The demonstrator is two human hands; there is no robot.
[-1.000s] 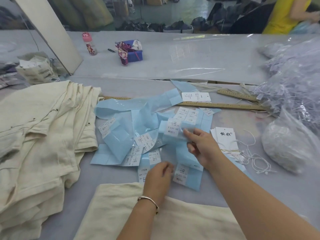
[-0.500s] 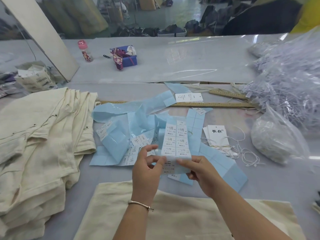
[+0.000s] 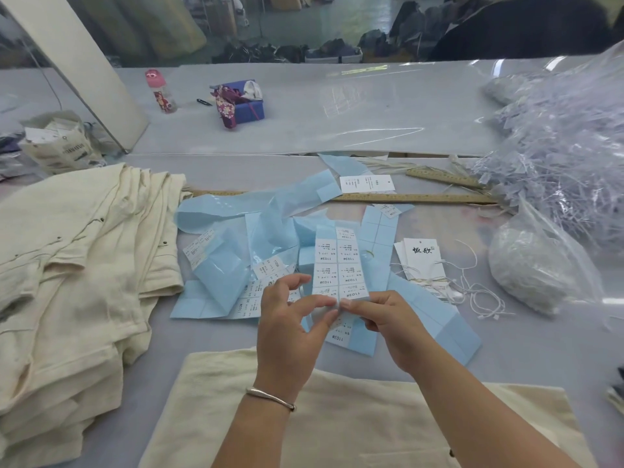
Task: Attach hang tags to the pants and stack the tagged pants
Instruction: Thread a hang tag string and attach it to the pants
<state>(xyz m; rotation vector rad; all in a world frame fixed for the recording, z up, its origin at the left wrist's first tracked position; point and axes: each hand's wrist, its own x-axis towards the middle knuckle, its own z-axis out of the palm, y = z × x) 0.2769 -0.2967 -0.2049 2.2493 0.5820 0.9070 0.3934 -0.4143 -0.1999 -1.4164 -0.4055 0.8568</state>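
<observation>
A stack of cream pants [image 3: 77, 275] is piled at the table's left. A sticker sheet [image 3: 339, 265] is pinched at its lower edge by the left hand [image 3: 290, 329] and right hand [image 3: 388, 325], above folded pants [image 3: 354, 423]. Hang tags [image 3: 422, 261] are laid further right.

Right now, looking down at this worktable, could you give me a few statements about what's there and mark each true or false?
1. Both hands hold the sticker sheet at its lower edge. True.
2. The left hand wears a bracelet at the wrist. True.
3. The stack of cream pants lies to the right of the hands. False: it lies to the left.
4. The right hand holds the wooden ruler. False: the ruler lies on the table, farther back.
5. The hang tags with strings lie right of the sheet. True.
</observation>
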